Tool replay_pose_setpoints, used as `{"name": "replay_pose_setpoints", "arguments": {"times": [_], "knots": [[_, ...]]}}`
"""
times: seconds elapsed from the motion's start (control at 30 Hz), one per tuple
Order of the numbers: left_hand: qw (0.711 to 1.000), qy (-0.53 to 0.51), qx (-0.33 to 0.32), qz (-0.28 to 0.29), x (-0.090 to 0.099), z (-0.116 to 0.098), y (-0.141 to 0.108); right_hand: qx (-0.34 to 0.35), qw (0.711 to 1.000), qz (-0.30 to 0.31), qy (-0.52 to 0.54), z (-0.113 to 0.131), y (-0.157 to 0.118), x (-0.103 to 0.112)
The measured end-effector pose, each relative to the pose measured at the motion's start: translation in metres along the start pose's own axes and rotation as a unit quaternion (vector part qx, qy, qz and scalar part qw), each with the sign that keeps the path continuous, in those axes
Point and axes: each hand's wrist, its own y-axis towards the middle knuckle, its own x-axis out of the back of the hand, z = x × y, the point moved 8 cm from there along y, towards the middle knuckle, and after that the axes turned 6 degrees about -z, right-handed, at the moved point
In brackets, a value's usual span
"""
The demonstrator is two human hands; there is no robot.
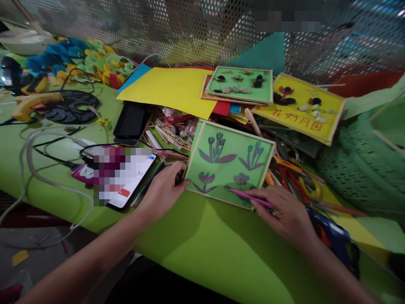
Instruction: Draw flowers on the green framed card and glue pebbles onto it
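A green picture panel (218, 175) with a thin wooden-strip frame lies tilted in front of me. Several purple flowers with dark outlines are drawn on it. My left hand (167, 185) is closed on the panel's left edge, its thumb on the front near the lower corner. In my right hand (283, 209) is a slim pink pen (253, 198), pinched between the fingers. Its tip meets the panel's surface just below the lower right flower, at the left. Part of the right hand rests by the panel's lower right corner.
Behind the panel are a yellow sheet (167, 88), a green framed pebble picture (237, 86) and a yellow framed one (303, 109). A lit phone (133, 181) and cables lie left. On the right are a green basket (357, 156), scissors (289, 181) and a blue glue gun (332, 236).
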Motion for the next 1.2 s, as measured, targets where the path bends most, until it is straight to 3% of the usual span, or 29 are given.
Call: {"name": "replay_pose_setpoints", "arguments": {"times": [0.37,1.2], "knots": [[1.0,-0.009,0.002,0.0,-0.001,0.003,0.0,-0.005,1.0,0.01,0.007,0.001,0.0,-0.007],[1.0,-0.005,-0.001,-0.004,0.0,0.004,0.0,-0.024,1.0,0.004,0.016,-0.005,0.0,0.008]]}}
